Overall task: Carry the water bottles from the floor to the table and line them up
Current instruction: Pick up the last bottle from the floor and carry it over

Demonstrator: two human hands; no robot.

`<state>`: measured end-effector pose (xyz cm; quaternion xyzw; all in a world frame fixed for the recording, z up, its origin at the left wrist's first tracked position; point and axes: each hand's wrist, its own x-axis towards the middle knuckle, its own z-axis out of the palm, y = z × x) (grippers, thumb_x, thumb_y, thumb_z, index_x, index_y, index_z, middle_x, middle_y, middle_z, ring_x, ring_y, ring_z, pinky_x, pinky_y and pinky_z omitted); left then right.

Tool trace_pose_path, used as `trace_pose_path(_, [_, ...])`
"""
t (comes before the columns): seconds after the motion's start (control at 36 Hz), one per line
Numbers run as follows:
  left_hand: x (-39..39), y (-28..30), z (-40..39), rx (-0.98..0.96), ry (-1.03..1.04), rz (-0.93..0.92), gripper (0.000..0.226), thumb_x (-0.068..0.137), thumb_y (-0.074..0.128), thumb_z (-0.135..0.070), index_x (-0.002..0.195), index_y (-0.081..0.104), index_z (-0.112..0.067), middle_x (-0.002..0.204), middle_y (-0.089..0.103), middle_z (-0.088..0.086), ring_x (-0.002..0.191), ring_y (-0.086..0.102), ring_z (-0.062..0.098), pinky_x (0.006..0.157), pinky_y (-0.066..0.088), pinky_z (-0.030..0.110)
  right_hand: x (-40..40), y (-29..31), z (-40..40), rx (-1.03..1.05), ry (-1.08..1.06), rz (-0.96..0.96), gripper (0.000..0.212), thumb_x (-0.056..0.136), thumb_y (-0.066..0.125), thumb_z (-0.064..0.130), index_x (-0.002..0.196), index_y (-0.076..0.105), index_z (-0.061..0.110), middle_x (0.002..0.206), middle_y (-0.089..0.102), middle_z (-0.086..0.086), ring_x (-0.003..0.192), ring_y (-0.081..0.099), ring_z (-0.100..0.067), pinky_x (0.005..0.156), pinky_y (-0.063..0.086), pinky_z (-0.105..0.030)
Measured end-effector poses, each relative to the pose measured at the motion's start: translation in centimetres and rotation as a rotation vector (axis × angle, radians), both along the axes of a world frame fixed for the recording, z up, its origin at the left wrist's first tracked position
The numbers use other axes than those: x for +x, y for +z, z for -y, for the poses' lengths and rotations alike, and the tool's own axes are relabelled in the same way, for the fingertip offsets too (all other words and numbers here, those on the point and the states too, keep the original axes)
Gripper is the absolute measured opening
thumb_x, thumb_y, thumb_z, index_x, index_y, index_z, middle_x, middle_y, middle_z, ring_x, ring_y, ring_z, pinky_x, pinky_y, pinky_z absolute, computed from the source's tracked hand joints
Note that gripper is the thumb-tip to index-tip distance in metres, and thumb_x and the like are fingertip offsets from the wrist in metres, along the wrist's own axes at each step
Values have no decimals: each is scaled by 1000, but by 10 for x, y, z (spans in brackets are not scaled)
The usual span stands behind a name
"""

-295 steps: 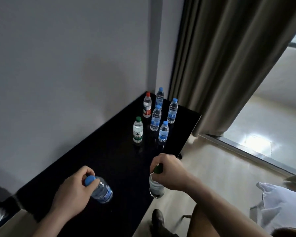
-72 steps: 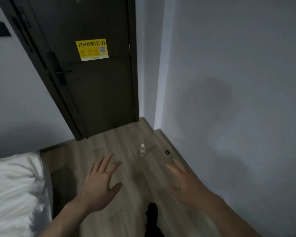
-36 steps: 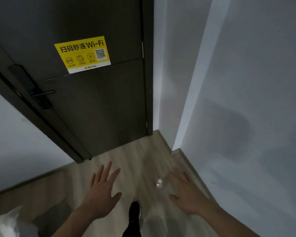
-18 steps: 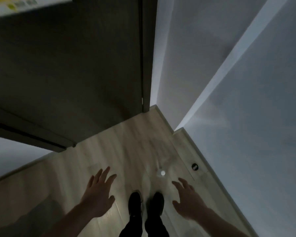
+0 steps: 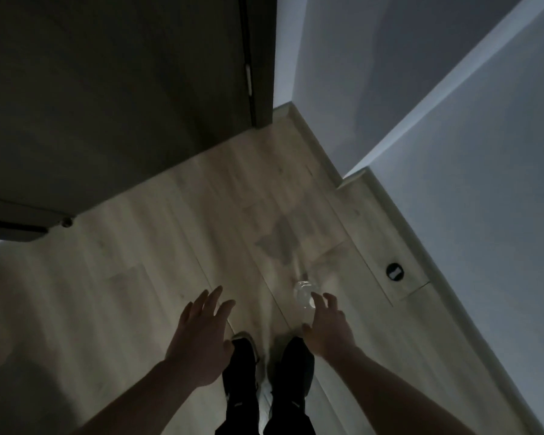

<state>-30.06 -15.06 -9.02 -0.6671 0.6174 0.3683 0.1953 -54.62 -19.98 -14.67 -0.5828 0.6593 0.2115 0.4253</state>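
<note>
One clear water bottle stands upright on the pale wooden floor, seen from above just ahead of my feet. My right hand hovers over it with the fingers spread, its fingertips at the bottle's right side; I cannot tell whether they touch it. My left hand is open too, palm down, well to the left of the bottle and holding nothing. The table is not in view.
A dark door closes off the far side, with its frame at the left. Grey walls form a stepped corner on the right. A small black round fitting sits in the floor near the skirting. My two dark shoes stand below the bottle.
My head has tilted further down and I have come closer. My right hand has reached forward to the bottle. The left hand keeps its spread pose.
</note>
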Motion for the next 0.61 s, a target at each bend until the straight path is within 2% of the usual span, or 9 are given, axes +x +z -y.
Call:
trace_pose_path(0.08, [-2,-30,3,8,-29,-5,72,97,51,-44,158,16,-30,168,-7,-2,154,-4,23,125,9,39,2,-37,4,-6,-11,-5,68,90,67,26,148,31,24,151,26,-6,118,54,-33,90,48,-37])
trace_pose_path(0.22, [4,-57,4,37,-122,25,69,98,48,-42,158,15,-30,168,-6,-1,154,-5,22,125,7,39,1,-73,13,-101,-73,11,38,86,65,11,121,56,23,117,40,-5,91,66,-37,83,54,-43])
trace_pose_path(0.33, [8,-51,6,64,-165,52,69,98,49,-40,158,16,-30,168,-4,-1,154,-5,23,125,5,39,0,-75,19,-137,-105,-10,33,87,63,7,116,62,21,101,34,3,93,67,-35,79,54,-37])
trace_pose_path(0.42, [5,-29,11,66,-184,52,68,98,49,-39,157,17,-31,167,-3,-2,154,-4,22,124,7,37,-3,-52,20,-129,-125,4,33,86,64,9,117,63,22,101,34,3,94,67,-34,76,50,-34])
trace_pose_path(0.47, [0,-6,18,61,-196,41,67,98,50,-39,157,18,-31,167,-2,-2,154,-3,22,124,8,36,-7,-25,18,-137,-132,23,25,85,67,14,107,63,25,100,34,5,92,67,-32,73,49,-31])
trace_pose_path(0.53, [-7,23,26,36,-204,24,66,98,50,-39,157,20,-31,167,-2,-3,154,-2,22,125,10,36,-13,12,14,-138,-147,45,19,84,69,19,98,61,28,100,34,7,90,67,-28,72,49,-29])
trace_pose_path(0.61, [-21,79,39,-3,-212,-22,65,99,49,-39,156,21,-32,167,-3,-5,154,-2,20,124,10,33,-24,76,6,-135,-167,82,20,82,69,26,100,60,30,100,37,8,88,67,-27,76,51,-33])
